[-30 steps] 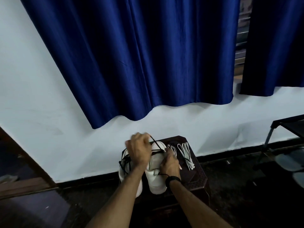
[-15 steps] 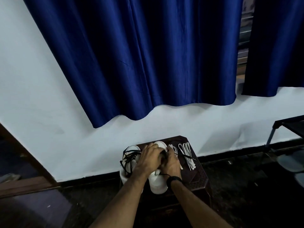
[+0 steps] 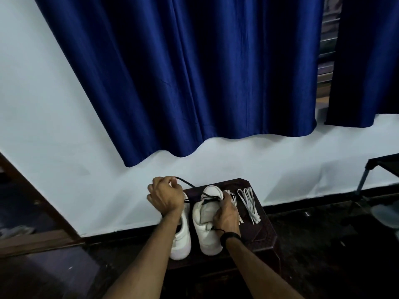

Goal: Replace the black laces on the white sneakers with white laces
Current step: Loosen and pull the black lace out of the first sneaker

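Since 0.5 s ago the left hand (image 3: 165,196) has been lifting away from the right sneaker (image 3: 206,219), pinching the black lace (image 3: 186,184) and drawing it taut. The right hand (image 3: 226,214) is gripping that sneaker on the tabletop (image 3: 264,231). White laces (image 3: 249,205) are lying just right of the sneaker. The lace looks soft and light, best pinched near its stiff tip.
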Demonstrator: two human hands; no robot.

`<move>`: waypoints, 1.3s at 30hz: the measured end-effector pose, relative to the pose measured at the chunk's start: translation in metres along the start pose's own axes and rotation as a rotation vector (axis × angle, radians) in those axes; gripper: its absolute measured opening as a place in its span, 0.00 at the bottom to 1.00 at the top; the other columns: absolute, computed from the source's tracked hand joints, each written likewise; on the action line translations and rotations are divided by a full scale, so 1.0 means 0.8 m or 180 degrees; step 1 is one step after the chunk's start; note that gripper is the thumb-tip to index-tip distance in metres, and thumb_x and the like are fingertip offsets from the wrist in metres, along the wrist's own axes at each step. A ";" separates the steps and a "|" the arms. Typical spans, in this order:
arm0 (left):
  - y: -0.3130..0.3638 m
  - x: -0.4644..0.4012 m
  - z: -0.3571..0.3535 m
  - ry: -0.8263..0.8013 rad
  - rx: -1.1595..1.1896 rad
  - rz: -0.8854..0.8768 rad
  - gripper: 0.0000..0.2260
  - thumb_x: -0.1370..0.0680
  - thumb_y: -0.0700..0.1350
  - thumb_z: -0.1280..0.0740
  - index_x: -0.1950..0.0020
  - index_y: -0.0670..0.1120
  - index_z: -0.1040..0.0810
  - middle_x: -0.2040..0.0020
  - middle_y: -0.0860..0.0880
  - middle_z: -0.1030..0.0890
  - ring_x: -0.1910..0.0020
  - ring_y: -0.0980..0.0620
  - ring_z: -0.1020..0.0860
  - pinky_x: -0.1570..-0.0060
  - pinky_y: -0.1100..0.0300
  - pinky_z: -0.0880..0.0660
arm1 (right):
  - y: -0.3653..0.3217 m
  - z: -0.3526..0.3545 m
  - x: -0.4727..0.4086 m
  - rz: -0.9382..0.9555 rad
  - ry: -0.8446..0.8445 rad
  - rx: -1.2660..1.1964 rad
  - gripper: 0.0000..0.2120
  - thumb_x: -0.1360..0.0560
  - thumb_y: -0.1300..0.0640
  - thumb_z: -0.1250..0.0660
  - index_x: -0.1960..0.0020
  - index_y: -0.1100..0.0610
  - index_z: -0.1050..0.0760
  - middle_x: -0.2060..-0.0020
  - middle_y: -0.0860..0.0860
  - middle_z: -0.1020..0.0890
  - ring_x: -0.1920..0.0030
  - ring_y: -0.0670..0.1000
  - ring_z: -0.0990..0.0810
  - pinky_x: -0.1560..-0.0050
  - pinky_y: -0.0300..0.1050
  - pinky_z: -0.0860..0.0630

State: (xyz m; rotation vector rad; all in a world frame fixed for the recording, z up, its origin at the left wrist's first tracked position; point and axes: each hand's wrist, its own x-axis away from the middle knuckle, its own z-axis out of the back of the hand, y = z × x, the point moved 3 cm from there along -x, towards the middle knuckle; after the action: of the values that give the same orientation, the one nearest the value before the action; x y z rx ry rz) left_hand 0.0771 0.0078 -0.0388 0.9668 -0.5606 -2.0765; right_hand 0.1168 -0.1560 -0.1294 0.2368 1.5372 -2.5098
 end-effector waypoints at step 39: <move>-0.023 0.075 -0.048 -0.1310 -0.0958 -0.1329 0.08 0.28 0.48 0.41 0.56 0.51 0.22 0.56 0.51 0.17 0.49 0.49 0.21 0.49 0.50 0.36 | -0.034 -0.006 -0.017 0.1978 -0.0318 0.2920 0.05 0.36 0.50 0.31 0.60 0.46 0.19 0.69 0.48 0.19 0.56 0.54 0.24 0.53 0.51 0.40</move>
State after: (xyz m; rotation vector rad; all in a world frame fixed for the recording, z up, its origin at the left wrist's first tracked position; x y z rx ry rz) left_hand 0.0732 -0.0309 -0.1012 0.5092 -0.2427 -2.6675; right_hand 0.1239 -0.1386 -0.1050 0.5828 0.1149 -2.4195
